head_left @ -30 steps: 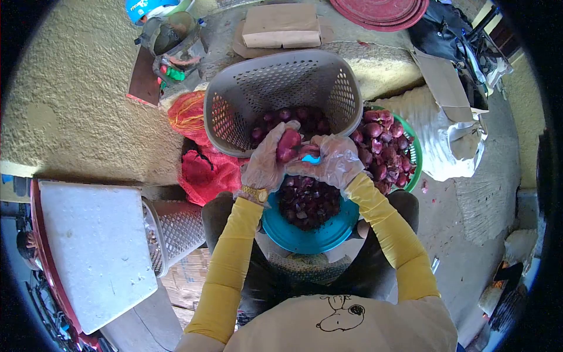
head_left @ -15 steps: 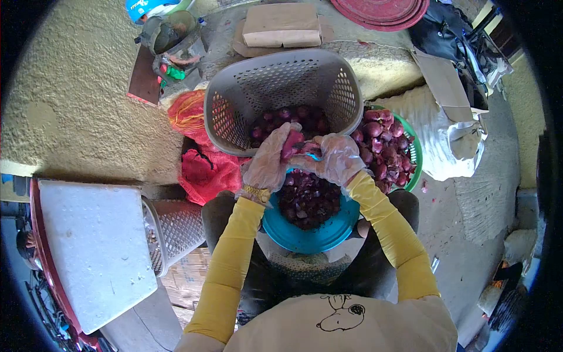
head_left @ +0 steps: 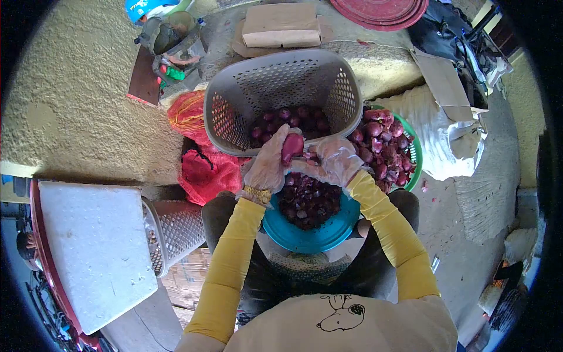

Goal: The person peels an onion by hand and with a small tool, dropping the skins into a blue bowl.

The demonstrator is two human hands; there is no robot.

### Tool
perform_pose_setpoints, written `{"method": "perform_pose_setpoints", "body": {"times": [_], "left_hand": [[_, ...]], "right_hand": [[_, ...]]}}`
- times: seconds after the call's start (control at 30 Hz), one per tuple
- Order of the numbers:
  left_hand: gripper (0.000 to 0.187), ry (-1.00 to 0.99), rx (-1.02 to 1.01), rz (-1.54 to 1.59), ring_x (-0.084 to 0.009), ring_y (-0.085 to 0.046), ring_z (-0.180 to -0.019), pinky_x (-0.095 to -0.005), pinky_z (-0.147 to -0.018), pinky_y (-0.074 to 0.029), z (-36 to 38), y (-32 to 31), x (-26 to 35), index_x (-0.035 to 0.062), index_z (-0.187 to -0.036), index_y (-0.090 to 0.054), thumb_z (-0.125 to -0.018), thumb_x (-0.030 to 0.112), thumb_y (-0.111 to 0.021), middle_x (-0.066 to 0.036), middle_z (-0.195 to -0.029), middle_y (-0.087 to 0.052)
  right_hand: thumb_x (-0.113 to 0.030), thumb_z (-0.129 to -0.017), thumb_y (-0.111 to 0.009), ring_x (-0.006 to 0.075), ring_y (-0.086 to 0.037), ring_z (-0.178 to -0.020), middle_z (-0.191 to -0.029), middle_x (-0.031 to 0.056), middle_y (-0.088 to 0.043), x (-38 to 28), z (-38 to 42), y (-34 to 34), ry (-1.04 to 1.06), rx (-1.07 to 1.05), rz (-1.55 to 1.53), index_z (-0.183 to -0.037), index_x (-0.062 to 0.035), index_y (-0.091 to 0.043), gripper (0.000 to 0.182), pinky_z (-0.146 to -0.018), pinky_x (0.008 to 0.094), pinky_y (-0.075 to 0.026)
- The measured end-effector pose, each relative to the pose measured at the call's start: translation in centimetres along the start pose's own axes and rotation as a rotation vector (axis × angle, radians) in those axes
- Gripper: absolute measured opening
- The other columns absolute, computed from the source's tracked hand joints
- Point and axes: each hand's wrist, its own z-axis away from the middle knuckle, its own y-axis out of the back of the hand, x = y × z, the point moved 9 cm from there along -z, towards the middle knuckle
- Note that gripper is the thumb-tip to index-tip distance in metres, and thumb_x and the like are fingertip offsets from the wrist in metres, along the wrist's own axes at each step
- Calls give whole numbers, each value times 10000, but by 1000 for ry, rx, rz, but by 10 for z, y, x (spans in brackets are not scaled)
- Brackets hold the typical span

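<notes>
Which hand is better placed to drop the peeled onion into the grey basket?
Left, probably. The left hand already grips the onion right at the near rim of the grey basket. The right hand sits beside it over the teal bowl, fingers on the onion's lower end, not carrying it.

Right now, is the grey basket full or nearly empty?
Nearly empty: the grey basket holds only a shallow layer of red onions at its bottom.

Thin, crinkly clear plastic gloves cover my left hand [head_left: 268,164] and right hand [head_left: 334,161]. The shallot [head_left: 292,146] looks smooth and glossy. The grey basket [head_left: 281,79] is matt perforated plastic, the wall [head_left: 88,111] rough plaster
</notes>
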Motion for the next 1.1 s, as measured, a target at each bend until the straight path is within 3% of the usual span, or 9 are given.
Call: {"method": "perform_pose_setpoints", "body": {"times": [0.07,0.1,0.17,0.27,0.43,0.5,0.57,0.83,1.1], "left_hand": [[490,-17,88,-206,-246,-640,-1122,-405,-985,-549,-2,11,9,26,-1425,-485,-1049,335,-543,-112,-1344,-616],[490,-17,87,-206,-246,-640,-1122,-405,-985,-549,-9,14,20,26,-1425,-485,-1049,335,-543,-112,-1344,-616],[540,885,156,1254,-239,-646,-1087,-420,-953,-567,1,-19,-17,26,-1389,-530,-1067,454,-461,-92,-1311,-628],[524,973,240,1364,-265,-636,-1114,-430,-924,-582,-1,-20,-18,24,-1398,-520,-1065,426,-475,-117,-1318,-621],[472,794,239,1385,-304,-611,-1147,-515,-924,-575,2,-15,-20,50,-1408,-503,-1052,359,-534,-152,-1281,-617],[463,743,307,1382,-316,-606,-1148,-550,-930,-568,-3,-9,-17,58,-1398,-504,-1036,338,-575,-162,-1261,-617],[444,921,385,1544,-317,-606,-1132,-588,-957,-546,3,-19,-29,63,-1361,-513,-1002,289,-643,-166,-1235,-615],[430,953,342,1606,-303,-614,-1077,-496,-926,-556,10,-22,-38,55,-1302,-559,-980,312,-681,-148,-1174,-626],[439,930,461,1557,-303,-610,-1034,-483,-923,-573,3,-15,-38,65,-1255,-561,-973,379,-682,-127,-1141,-611]], "right_hand": [[-718,-858,-579,385,-673,-692,-699,152,-670,7,2,-19,13,-36,83,-874,-116,-736,622,-652,494,-528],[-704,-857,-590,382,-667,-666,-679,142,-666,8,4,-28,26,-73,166,-862,-119,-731,602,-640,491,-527],[-698,-853,-597,377,-669,-670,-684,141,-667,-1,5,-22,63,-93,121,-858,-125,-732,589,-638,487,-528],[-686,-845,-615,369,-680,-714,-729,135,-684,-8,9,-32,167,-132,94,-878,-152,-739,550,-664,486,-533],[-673,-843,-637,369,-694,-857,-859,109,-722,-17,11,-30,85,-435,108,-979,-229,-757,479,-777,504,-530],[-666,-848,-648,369,-696,-866,-889,94,-729,-33,11,-4,265,-116,14,-1042,-272,-750,451,-785,497,-533],[-662,-849,-650,366,-698,-827,-870,97,-727,-32,11,-3,258,-103,23,-1067,-289,-744,442,-746,491,-540],[-668,-844,-652,366,-690,-732,-800,107,-712,-27,12,-20,223,-278,20,-1127,-350,-707,429,-634,496,-541],[-696,-806,-667,375,-687,-733,-732,118,-696,-33,16,-21,274,-279,37,-1019,-276,-738,476,-641,501,-534]]}}
